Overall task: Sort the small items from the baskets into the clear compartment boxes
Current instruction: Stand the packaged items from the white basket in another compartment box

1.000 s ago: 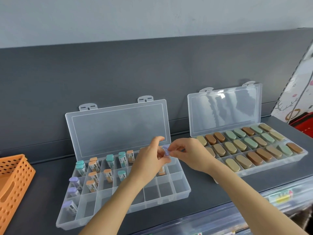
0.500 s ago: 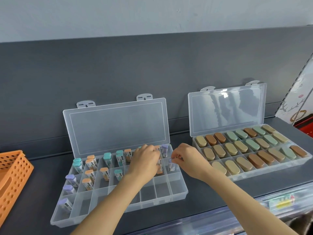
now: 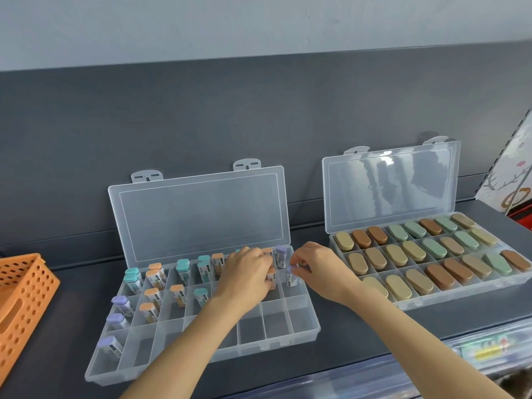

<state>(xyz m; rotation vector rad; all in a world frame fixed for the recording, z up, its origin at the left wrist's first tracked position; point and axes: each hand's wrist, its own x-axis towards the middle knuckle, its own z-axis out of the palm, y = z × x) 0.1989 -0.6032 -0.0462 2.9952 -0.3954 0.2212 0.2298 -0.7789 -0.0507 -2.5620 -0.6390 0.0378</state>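
Two clear compartment boxes stand open on the dark shelf. The left box (image 3: 276,338) holds small capped tubes with teal, orange and purple caps. My left hand (image 3: 247,276) reaches into its middle rows, fingers curled round an orange-capped tube (image 3: 271,279). My right hand (image 3: 315,269) pinches the top of a purple-capped tube (image 3: 291,276) standing in a right-hand compartment. Another purple-capped tube (image 3: 280,254) stands in the back row. The right box (image 3: 460,292) is filled with oval tan, brown and green pieces.
An orange perforated basket (image 3: 23,300) sits at the left edge. Both lids lean back against the grey wall panel. A patterned board (image 3: 512,180) stands at the far right. The left box's front row has several bare compartments (image 3: 276,323).
Both hands came down from above the left box into its compartments. The purple-capped tube held between them a second ago now stands in a right-hand compartment under my right fingers.
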